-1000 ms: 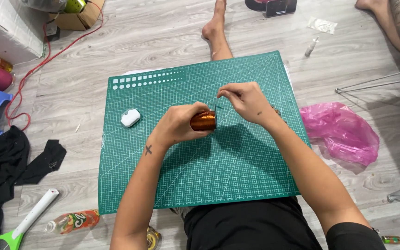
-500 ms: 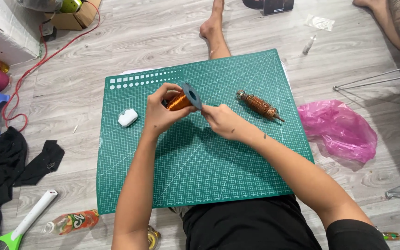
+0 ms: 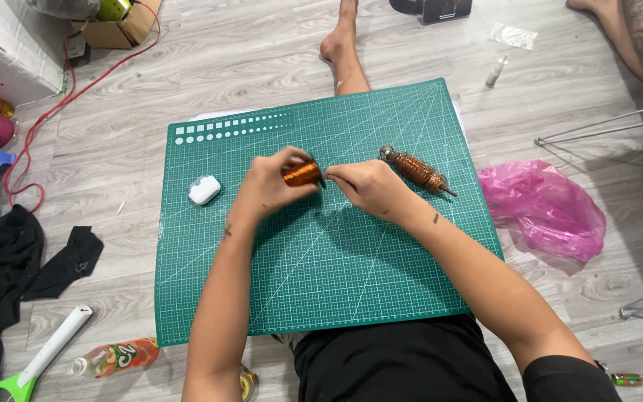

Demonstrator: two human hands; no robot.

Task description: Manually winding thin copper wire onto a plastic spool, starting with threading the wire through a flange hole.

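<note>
- Gripping a small spool of copper-coloured wire (image 3: 301,173), the left hand (image 3: 269,190) has its fingers curled and clamped around the spool's body, holding it just above the middle of the green cutting mat (image 3: 321,260).
- Half a second ago the spool sat further left and higher over the mat, with a dark flat end cap turned up toward the camera; now it lies sideways and only a dark edge shows at its right end.
- The right hand (image 3: 366,186) has moved up to the spool's right end; thumb and forefinger are pinched together there, though whether they hold a strand of wire is too fine to tell.
- The wound armature (image 3: 417,170), a long ribbed rod wrapped in glossy reddish-brown wire with a thin metal shaft, rests on the mat's right side as before, apart from both hands.
- The mat is matte, rubbery-looking, printed with a pale grid and diagonal lines.
- A small white rounded case (image 3: 204,190) lies smooth and glossy on the mat's left side.
- A crumpled pink plastic bag (image 3: 545,208) sits on the grey wood-grain floor to the right.
</note>
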